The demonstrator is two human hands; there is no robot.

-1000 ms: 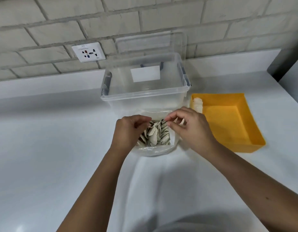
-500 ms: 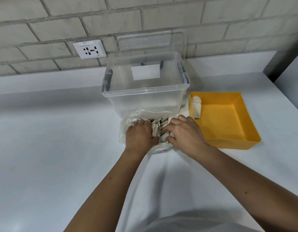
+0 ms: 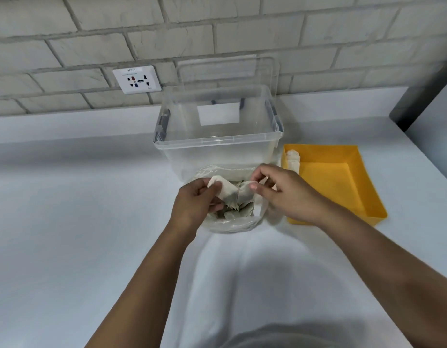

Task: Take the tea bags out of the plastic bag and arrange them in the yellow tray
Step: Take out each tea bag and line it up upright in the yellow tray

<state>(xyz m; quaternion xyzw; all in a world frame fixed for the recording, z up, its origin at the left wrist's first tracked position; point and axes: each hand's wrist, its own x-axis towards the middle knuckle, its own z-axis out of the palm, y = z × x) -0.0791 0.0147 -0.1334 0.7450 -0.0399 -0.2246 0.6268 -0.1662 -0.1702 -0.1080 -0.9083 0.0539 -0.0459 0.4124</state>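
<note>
Centre frame: left hand (image 3: 192,204) grips the first tea bag (image 3: 225,190), fingers curled. Right hand (image 3: 285,194) pinches the second tea bag (image 3: 245,194). Both are over the open plastic bag (image 3: 230,224). Right of centre: yellow tray (image 3: 363,197), stacked tea bags (image 3: 292,160) in its far-left corner.

A white tabletop (image 3: 79,222) is seen, with a clear storage box (image 3: 217,156) set on it towards the back. A plastic bag (image 3: 230,226) is stood open just in front of the box. A yellow tray (image 3: 325,182) is placed just right of the box. A clear lid (image 3: 227,71) is propped upright behind the box.
</note>
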